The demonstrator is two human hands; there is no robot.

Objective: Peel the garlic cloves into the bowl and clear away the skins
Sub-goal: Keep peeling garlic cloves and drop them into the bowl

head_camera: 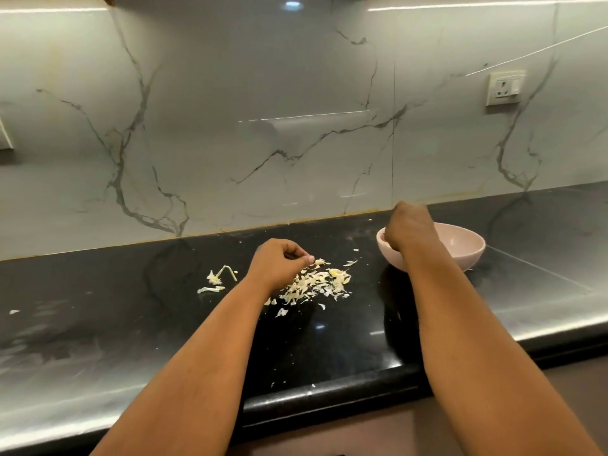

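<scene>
Head view: 2 bare hands over a black desk point(131, 324) with garlic skins and a pink bowl.

The left hand point(279, 261) hovers at the 9 o'clock edge of the heap of garlic skins point(316, 284), its fingers point(307, 258) curled with thumb and forefinger pinched together; whether they hold a scrap cannot be told. The heap's long axis runs from 8 o'clock to 2 o'clock. A garlic stem point(227, 273) with loose skin lies well apart at the heap's 9 o'clock, its stalk pointing toward 4 o'clock. The right hand point(409, 230) is over the near-left rim of the bowl point(460, 248), at the heap's 2 o'clock, fingers curled downward and hidden; their hold cannot be told. A wall socket point(505, 88) sits on the marble backsplash point(263, 93).
</scene>
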